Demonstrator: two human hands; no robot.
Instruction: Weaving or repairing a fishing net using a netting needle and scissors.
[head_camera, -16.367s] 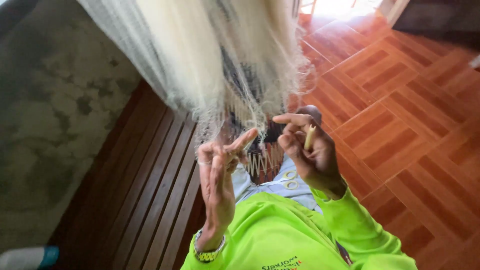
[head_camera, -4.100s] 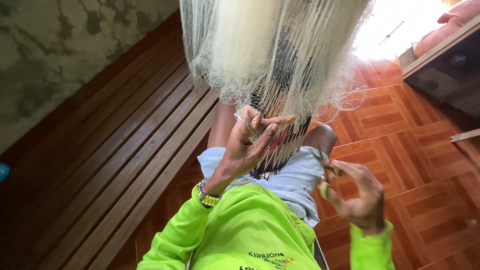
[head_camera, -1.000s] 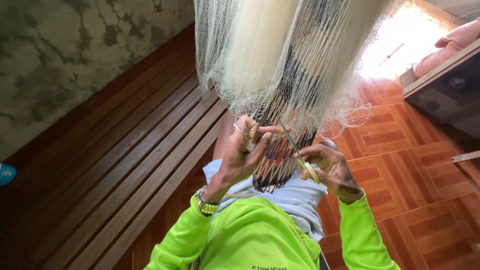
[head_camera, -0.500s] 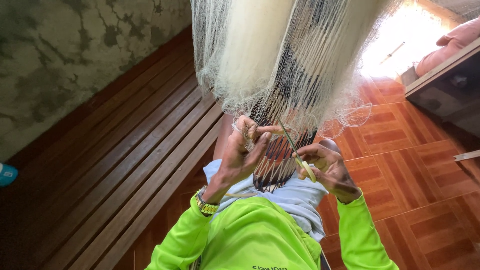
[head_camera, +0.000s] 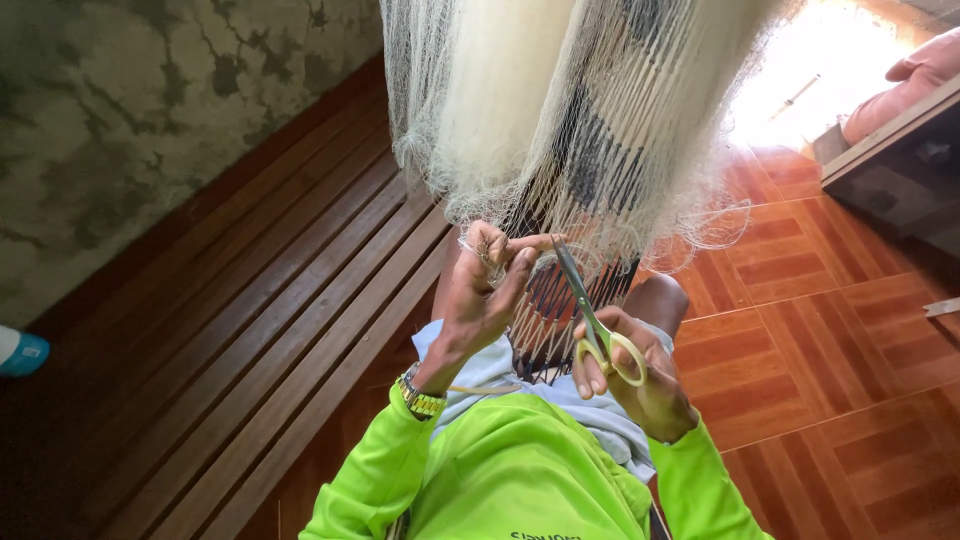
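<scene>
Two hands work at the hanging white fishing net: the left hand pinches its lower mesh, while the right hand, closed through the handles, has raised yellow-handled scissors, blades now pointing toward the pinched strands.

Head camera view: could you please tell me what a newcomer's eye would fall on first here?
A pale fishing net hangs from the top centre and dominates the view. Just below it, the left hand pinches some mesh while the right hand holds yellow-handled scissors, their blades pointing up toward the pinched strands. Bright green sleeves fill the bottom, with a slatted wooden bench to the left.
</scene>
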